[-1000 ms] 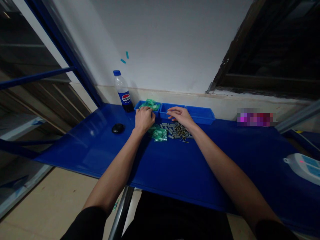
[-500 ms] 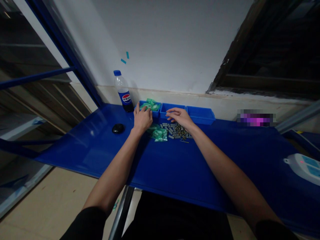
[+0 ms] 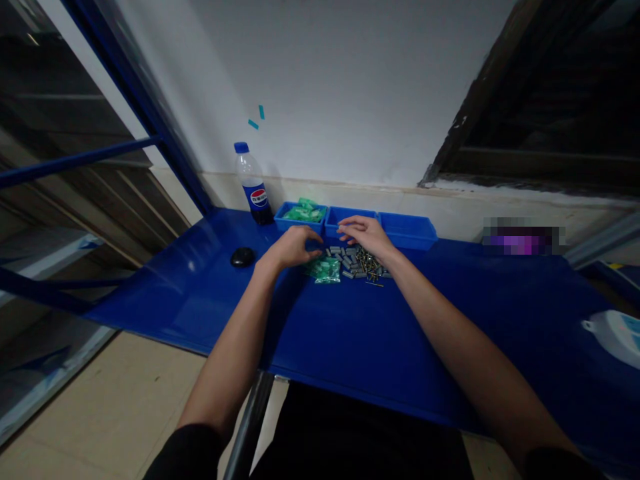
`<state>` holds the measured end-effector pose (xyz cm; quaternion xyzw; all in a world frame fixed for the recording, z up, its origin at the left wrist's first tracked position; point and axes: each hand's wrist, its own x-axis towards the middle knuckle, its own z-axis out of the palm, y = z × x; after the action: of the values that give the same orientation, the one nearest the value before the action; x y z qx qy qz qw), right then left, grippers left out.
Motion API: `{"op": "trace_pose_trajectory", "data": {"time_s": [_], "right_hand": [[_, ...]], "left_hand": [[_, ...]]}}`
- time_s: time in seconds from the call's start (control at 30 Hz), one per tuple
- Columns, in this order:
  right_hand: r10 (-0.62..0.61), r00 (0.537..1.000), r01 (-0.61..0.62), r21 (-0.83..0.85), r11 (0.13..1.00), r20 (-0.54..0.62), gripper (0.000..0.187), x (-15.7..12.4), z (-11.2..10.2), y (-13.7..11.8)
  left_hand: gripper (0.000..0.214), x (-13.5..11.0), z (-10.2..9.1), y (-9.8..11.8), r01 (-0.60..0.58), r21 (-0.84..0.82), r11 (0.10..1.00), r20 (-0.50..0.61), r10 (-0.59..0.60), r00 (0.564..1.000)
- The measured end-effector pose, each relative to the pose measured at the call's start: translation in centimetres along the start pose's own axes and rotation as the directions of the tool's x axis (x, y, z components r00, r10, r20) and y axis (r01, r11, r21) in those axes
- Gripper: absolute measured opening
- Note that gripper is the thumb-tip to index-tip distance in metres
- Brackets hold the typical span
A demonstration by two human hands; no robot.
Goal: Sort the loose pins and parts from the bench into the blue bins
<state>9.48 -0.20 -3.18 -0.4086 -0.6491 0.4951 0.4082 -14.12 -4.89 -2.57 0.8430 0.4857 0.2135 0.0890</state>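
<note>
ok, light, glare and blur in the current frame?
Head view: dim overall, near black in the upper-right opening. Head view: pale sheen on the tabletop left of the left forearm, dark shadow along its other side. Head view: small metal pieces look soft, hard to count. Head view: pixelated patch at right hides detail.

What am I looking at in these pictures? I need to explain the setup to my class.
No machine: these are one person's bare hands, seen by a camera worn on their head. On the blue table lie green packets, grey pieces and thin metal pins. Behind are three blue trays, the leftmost holding more packets; a bottle stands left. The left hand is near the packets, the right hand near the middle tray. Whether either holds anything is unclear.
</note>
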Motion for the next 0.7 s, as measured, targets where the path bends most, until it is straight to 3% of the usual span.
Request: {"op": "trace_pose_trajectory", "data": {"time_s": [0.2, 0.4, 0.57, 0.63, 0.7], "right_hand": [[0.014, 1.000, -0.014, 0.004, 1.000, 0.001, 0.013, 0.0, 0.1, -0.1], [0.011, 1.000, -0.011, 0.003, 1.000, 0.005, 0.014, -0.1, 0.2, 0.1], [0.009, 1.000, -0.009, -0.011, 1.000, 0.017, 0.014, 0.0, 0.4, 0.4], [-0.004, 1.000, 0.004, -0.016, 1.000, 0.027, 0.015, 0.0, 0.5, 0.7], [-0.032, 0.998, 0.033, -0.017, 0.999, 0.054, 0.019, 0.0, 0.5, 0.8]], "left_hand": [[0.050, -0.5, 0.6, -1.0, 0.146, -0.046, 0.988, 0.090, -0.141, 0.986], [0.057, -0.3, 1.3, -1.8, 0.237, -0.117, 0.964, 0.003, -0.238, 0.971], [0.055, -0.5, 0.9, -2.0, 0.365, -0.173, 0.915, -0.035, -0.376, 0.926], [0.051, -0.5, 0.4, -1.5, 0.368, -0.277, 0.888, -0.088, -0.404, 0.910], [0.048, -0.4, 0.0, -0.6, 0.289, -0.472, 0.833, -0.130, -0.391, 0.911]]}}
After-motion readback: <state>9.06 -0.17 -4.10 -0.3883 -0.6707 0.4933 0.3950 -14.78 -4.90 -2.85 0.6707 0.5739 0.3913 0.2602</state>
